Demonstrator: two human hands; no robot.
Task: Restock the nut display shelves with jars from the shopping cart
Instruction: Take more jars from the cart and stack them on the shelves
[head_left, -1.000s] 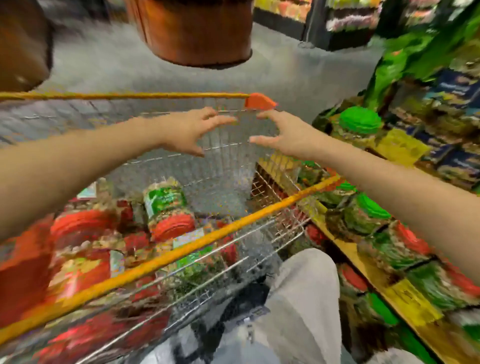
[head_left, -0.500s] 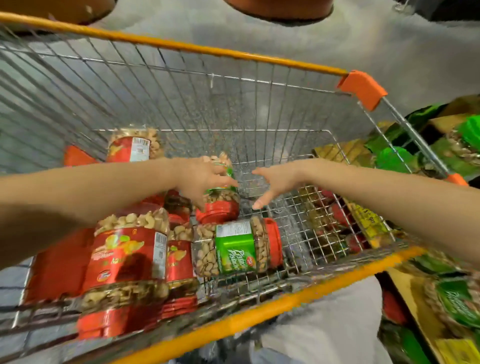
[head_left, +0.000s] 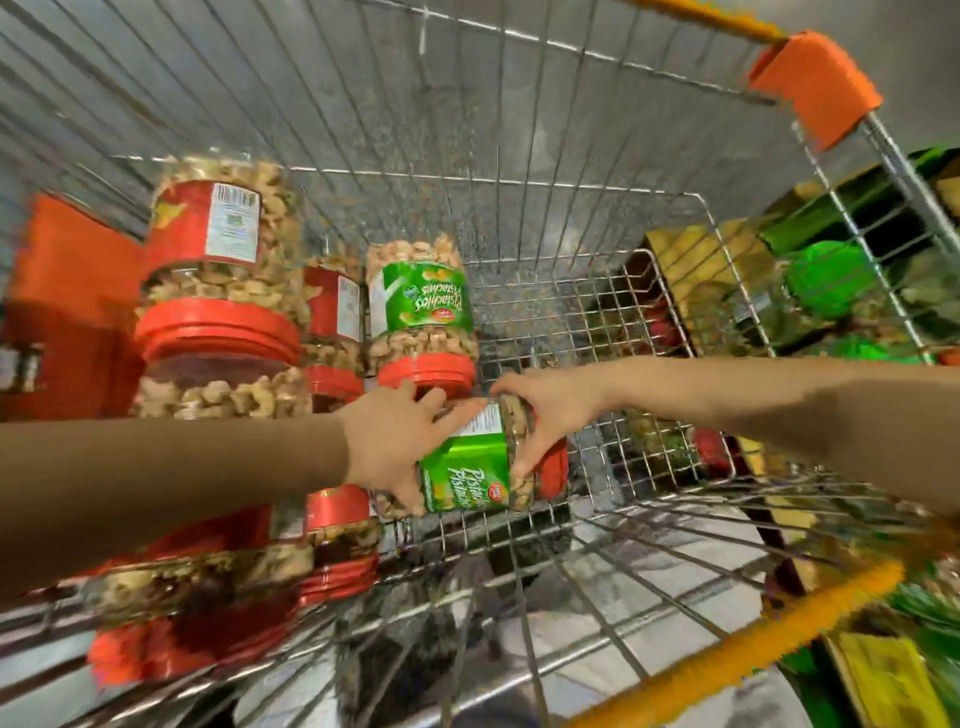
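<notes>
**Two hands on one pistachio jar, low in the cart**

Nearest the camera runs the orange-padded rim of the shopping cart. Just past it, the pistachio jar lies on its side deep in the basket, green label up and red lid pointing right. The left hand wraps the base end, with its fingers spread over the top of the label and its thumb tucked beneath. The right hand curls over the lid end, thumb above and fingers draped down the shoulder. Both hands grip the jar, and whether it has left the wire floor cannot be told.

Just behind the left fingertips a second pistachio jar stands upside down on its red lid. To its left, cashew jars with red labels are stacked on one another. Beyond the far wire wall, on the right, the display shelf holds green-lidded jars.

The likeliest mishap is a knock. Lifting straight up could bring the left knuckles against the inverted jar, which may tip it into the cashew stack. The smooth round plastic could also roll in the grip. On the swing towards the shelf, the jar might clip the cart's side wall.
</notes>
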